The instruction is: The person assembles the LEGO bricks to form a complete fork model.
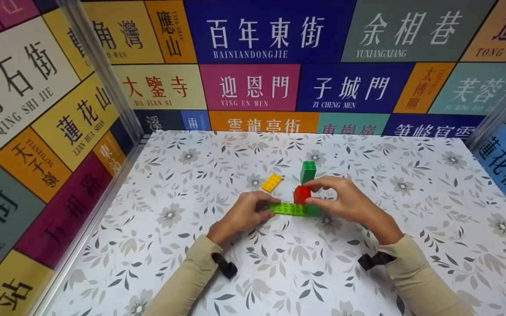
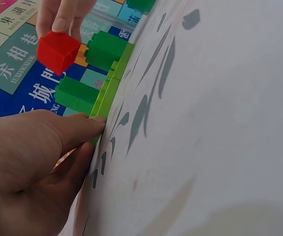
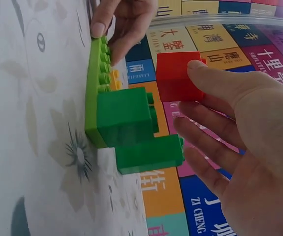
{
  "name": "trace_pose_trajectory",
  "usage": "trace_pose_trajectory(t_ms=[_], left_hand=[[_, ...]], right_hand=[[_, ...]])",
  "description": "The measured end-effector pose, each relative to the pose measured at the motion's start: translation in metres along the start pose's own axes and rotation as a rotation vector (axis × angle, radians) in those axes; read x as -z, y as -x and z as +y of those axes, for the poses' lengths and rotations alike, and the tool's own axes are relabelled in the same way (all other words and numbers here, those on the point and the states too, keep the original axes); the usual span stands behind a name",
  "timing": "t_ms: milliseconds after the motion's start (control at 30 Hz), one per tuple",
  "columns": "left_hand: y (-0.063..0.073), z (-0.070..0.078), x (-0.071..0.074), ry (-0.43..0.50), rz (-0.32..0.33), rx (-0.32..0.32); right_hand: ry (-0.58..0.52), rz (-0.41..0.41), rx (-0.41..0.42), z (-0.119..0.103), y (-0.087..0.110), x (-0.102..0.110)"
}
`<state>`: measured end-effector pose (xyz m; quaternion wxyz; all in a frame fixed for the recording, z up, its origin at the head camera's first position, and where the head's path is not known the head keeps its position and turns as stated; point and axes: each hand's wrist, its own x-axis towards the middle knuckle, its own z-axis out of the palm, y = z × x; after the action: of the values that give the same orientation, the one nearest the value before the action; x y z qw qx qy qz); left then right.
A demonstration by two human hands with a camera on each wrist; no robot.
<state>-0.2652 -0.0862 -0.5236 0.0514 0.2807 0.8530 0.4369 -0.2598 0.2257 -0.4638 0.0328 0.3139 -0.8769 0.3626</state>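
Note:
My left hand (image 1: 245, 213) pinches the left end of a lime green building plate (image 1: 290, 208), which lies flat on the table. Above that plate, clear of its studs, my right hand (image 1: 345, 199) holds a red building block (image 3: 176, 76) between thumb and fingers. A dark green block (image 3: 124, 117) sits on the plate's right end; in the head view the red block and right hand partly cover it. Behind the plate, a second dark green block (image 1: 308, 172) stands upright on the table.
A yellow studded plate (image 1: 272, 183) lies behind the lime plate, to the left. Another green piece (image 2: 141, 5) shows near the right forearm, mostly hidden in the head view. Sign-printed panels (image 1: 253, 87) stand behind the flower-patterned tabletop (image 1: 279, 272).

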Motion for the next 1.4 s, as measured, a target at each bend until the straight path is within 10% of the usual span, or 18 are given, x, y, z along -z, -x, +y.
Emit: trace_pose_trajectory(t_ms=[1400], left_hand=[[-0.001,0.001,0.002,-0.081,-0.017,-0.040]], right_hand=[[0.025,-0.045,-0.116,0.012,-0.003,-0.033]])
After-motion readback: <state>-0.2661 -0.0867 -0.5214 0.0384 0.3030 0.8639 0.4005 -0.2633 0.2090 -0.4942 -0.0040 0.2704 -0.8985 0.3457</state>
